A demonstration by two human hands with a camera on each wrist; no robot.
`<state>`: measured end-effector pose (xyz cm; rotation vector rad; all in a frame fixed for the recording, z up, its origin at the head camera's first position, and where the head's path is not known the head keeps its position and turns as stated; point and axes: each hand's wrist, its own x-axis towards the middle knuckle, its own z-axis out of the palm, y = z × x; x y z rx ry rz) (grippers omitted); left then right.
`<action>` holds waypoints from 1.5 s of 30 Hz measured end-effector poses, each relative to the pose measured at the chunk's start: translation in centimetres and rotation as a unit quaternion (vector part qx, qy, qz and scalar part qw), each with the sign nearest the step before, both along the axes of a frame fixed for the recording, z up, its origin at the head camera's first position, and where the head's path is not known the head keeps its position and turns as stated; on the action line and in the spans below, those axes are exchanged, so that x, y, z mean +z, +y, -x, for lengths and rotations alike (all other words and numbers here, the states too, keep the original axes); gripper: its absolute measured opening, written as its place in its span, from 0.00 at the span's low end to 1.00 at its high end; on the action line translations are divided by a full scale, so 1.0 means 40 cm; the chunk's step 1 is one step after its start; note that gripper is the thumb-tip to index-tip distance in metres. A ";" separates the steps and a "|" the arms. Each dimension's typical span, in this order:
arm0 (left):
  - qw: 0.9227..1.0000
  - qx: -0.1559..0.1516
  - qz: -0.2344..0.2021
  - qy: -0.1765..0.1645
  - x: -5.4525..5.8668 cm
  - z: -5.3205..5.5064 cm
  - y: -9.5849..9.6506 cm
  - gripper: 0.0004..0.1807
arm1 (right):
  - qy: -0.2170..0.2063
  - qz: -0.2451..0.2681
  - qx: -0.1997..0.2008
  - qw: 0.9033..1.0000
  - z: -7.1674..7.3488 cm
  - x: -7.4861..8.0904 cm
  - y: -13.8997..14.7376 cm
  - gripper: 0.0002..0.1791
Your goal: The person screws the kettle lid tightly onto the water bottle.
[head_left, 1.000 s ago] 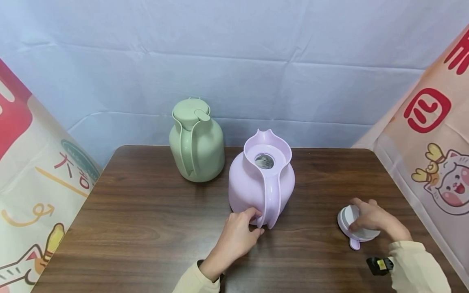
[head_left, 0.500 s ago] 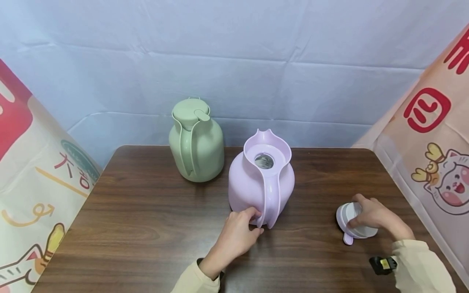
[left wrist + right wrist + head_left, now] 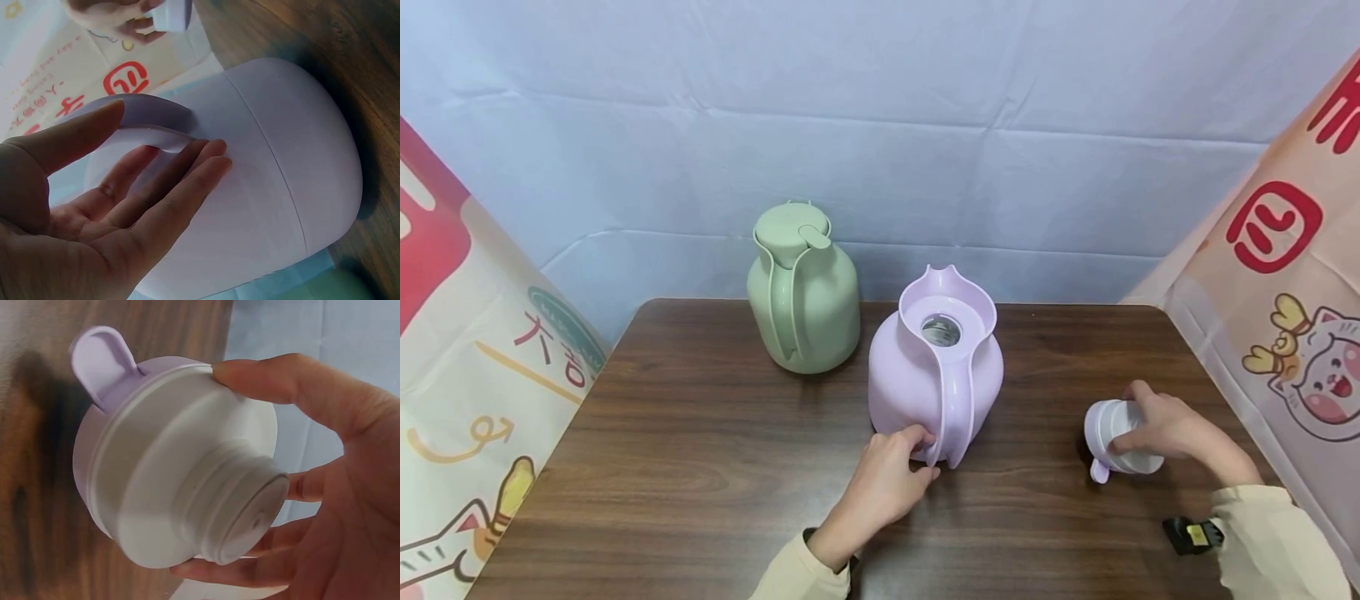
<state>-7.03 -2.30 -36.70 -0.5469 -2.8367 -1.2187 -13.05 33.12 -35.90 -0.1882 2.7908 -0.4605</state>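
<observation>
A lilac vacuum jug stands upright with its top uncovered, showing the round silvery mouth inside the collar. At its near side my left hand holds the lower end of the handle, thumb on one side and fingers on the other. Over the table's right part, my right hand grips the jug's lid by its edge between thumb and fingers. The right wrist view shows the lid tilted on its side, its white threaded stopper facing the palm and its lilac tab sticking out.
Behind and left of the lilac jug stands a green vacuum jug with its lid on. Both rest on a brown wooden table. A pale cloth hangs along the back edge, with printed cloths at both sides.
My right hand has raised and tipped the lid further onto its side, shifting it slightly left and away from me. My left hand and both jugs stay put.
</observation>
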 end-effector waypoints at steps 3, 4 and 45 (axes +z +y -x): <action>1.000 0.000 -0.001 -0.001 0.000 0.001 0.000 0.12 | 0.007 -0.002 0.004 1.000 0.002 0.016 -0.005 0.37; 1.000 0.001 -0.001 -0.002 0.000 0.001 0.000 0.12 | 0.007 -0.002 0.005 1.000 0.002 0.021 -0.008 0.37; 1.000 -0.005 0.000 0.013 -0.002 -0.002 -0.001 0.11 | 0.089 0.009 0.032 0.995 -0.001 0.265 -0.118 0.41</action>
